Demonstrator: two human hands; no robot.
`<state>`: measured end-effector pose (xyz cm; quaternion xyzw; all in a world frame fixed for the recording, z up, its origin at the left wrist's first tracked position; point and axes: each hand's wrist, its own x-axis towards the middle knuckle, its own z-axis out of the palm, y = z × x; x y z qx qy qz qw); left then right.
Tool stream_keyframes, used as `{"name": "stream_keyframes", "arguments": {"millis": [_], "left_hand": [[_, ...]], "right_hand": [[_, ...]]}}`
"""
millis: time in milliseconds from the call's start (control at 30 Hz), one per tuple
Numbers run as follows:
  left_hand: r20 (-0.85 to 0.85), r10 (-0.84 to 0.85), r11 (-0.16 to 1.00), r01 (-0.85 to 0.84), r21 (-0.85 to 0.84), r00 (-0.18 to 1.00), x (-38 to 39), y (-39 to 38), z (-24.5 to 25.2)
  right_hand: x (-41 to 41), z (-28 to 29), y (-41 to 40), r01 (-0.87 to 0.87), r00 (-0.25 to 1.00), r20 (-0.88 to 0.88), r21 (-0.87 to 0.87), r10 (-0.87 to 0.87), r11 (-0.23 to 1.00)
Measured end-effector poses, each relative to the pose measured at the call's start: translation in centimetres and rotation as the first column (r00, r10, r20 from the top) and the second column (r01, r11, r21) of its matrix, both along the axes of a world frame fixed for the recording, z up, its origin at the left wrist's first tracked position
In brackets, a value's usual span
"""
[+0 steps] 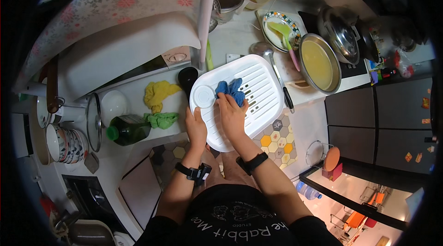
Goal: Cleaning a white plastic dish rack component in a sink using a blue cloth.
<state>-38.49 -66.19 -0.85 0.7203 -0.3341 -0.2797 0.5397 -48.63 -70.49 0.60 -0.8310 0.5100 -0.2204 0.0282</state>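
Observation:
A white plastic drain tray [266,90] with raised ribs, slots and a round cup recess is held over the counter's front edge. My left hand [196,129] grips its near left rim, thumb on top. Bunched under the fingertips of my right hand [232,118] is a blue cloth [231,91], pressed on the tray beside the recess. Left of the tray lie a yellow cloth [159,94] and a green cloth [162,120]. A black ladle [188,76] reaches partly under the tray's left edge.
A steel ladle [273,64] with a black handle lies at the tray's right. Beyond it stand a steel basin of yellowish liquid [316,66] and a plate with a green spatula [282,31]. At left are a green bottle [129,130], a glass lid [93,121] and stacked bowls [65,144].

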Motion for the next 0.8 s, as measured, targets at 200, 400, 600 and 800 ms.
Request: {"name": "stream_keyframes", "arguments": {"millis": [200,400,600,800], "left_hand": [[0.015,-0.012,0.997,0.011,0.071,1.0,0.2,0.1,0.7],[0.0,-0.017,0.996,0.017,0.083,1.0,0.5,0.1,0.3],[-0.008,0.0,0.997,0.0,0.079,1.0,0.5,0.0,0.0],[-0.002,-0.012,0.992,0.013,0.122,1.0,0.4,-0.2,1.0]], "right_hand": [[-1.7,0.7,-1.6,0.002,0.992,-0.125,0.02,0.0,1.0],[-1.3,1.9,-1.4,-0.152,0.983,-0.091,0.086,0.159,0.985],[-0.9,0.5,-0.3,-0.21,0.976,-0.057,-0.019,0.208,0.978],[-0.8,1.2,-0.2,-0.16,0.984,-0.082,-0.006,0.159,0.987]]}}
